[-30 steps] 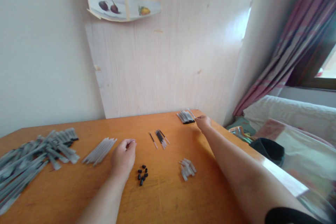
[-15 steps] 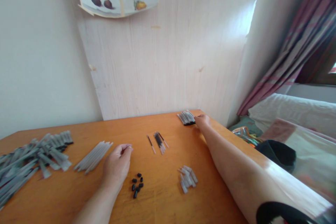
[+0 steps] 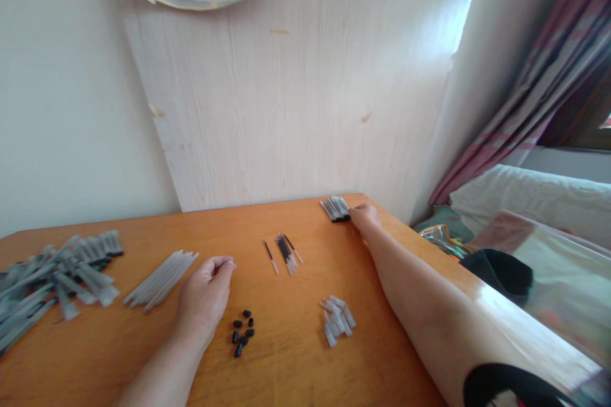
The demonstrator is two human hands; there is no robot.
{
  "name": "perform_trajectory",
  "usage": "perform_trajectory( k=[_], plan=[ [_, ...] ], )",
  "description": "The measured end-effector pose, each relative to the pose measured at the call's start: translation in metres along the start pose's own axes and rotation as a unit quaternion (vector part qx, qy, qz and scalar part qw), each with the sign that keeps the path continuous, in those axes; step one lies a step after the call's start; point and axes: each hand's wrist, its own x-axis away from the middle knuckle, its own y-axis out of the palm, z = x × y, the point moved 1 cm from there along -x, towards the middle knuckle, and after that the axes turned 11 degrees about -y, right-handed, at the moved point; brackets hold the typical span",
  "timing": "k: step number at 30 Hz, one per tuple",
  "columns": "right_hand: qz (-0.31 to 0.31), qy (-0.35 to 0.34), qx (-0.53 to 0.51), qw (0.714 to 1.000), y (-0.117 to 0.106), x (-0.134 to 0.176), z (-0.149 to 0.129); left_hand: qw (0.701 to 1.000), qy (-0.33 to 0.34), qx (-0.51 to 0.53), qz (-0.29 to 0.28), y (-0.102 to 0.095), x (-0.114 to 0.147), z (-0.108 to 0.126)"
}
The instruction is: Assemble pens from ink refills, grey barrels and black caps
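Observation:
My right hand (image 3: 366, 217) reaches to the back right of the table, its fingers closed against the right end of a row of slim capped pens (image 3: 335, 208) with black ends. What sits between those fingertips is too small to make out. My left hand (image 3: 206, 289) hovers over the table with thumb and forefinger pinched together; anything inside the pinch is hidden. Just left of it lie several translucent pen barrels (image 3: 161, 281). Dark ink refills (image 3: 286, 253) lie to its right, one (image 3: 270, 257) apart from the bunch. Small black plugs (image 3: 243, 332) are scattered nearer to me.
Clear pen caps (image 3: 338, 321) form a small heap at front right. A large pile of pens (image 3: 57, 276) spreads over the left side of the wooden table (image 3: 296, 369). Behind stands a pale board (image 3: 305, 108). Beyond the right edge is a dark open bag (image 3: 499, 273).
The camera view has tipped slightly down and to the right. Both hands keep nearly the same places and closed finger poses; the laid-out parts look unmoved.

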Motion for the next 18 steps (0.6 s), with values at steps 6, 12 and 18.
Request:
perform_trajectory(
  k=[6, 12, 18],
  plan=[
    [0.026, 0.011, -0.03, 0.999, 0.0003, -0.0003, 0.0058, 1.0, 0.003, -0.003, 0.002, 0.0014, -0.0025, -0.0037],
    [0.054, 0.021, -0.064, 0.996, 0.0004, -0.0034, 0.0097, 1.0, 0.003, -0.009, 0.0, 0.0021, -0.0045, -0.0059],
    [0.057, 0.023, -0.09, 0.994, 0.002, -0.0055, 0.0105, 1.0, 0.006, -0.013, -0.006, 0.002, -0.0049, -0.0057]
  ],
)
